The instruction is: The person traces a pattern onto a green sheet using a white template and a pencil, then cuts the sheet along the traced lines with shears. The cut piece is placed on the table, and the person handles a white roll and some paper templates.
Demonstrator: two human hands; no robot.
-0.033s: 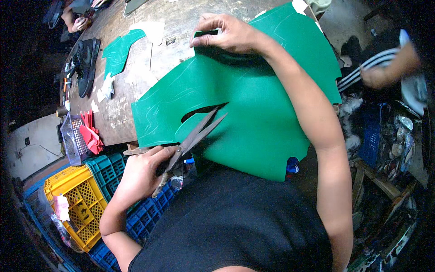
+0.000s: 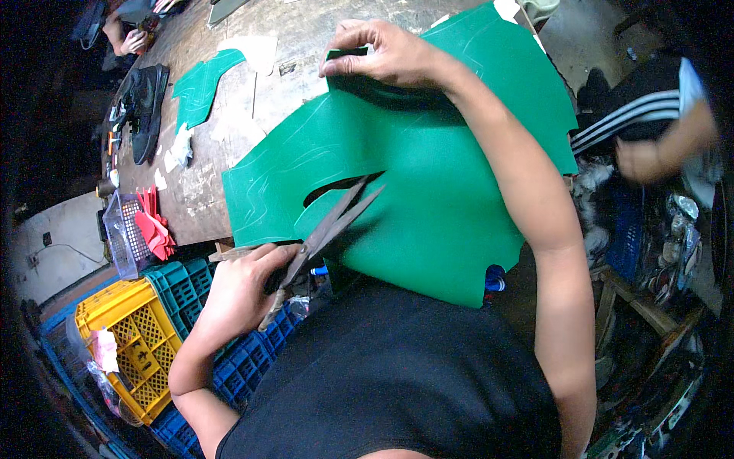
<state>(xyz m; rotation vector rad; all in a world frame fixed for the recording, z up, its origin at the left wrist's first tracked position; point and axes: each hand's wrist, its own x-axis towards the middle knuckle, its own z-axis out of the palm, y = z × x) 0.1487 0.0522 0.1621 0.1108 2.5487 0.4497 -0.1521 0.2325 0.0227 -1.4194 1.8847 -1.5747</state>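
Observation:
My left hand (image 2: 246, 289) is closed round the handles of dark metal scissors (image 2: 325, 243), whose parted blades point up and right to a curved slit in a large green sheet (image 2: 420, 214). The sheet has pale drawn outlines and drapes over the table's near edge toward my black top. Up at the sheet's far side, my right hand (image 2: 373, 57) pinches a raised edge between fingers and thumb, with my forearm lying across the sheet's right part.
Wooden table (image 2: 195, 214) with a green cutout (image 2: 202, 84), black shoe (image 2: 141, 115) and mesh basket (image 2: 126, 233) of red pieces (image 2: 157, 233). Yellow crate (image 2: 122, 348) and blue crates (image 2: 245, 359) lie below left. A co-worker's hand (image 2: 638, 157) is at right, another's (image 2: 134, 42) at top left.
The co-worker's hand and leg on the right have shifted slightly, the hand downward. My hands, the scissors and the green sheet show hardly any movement.

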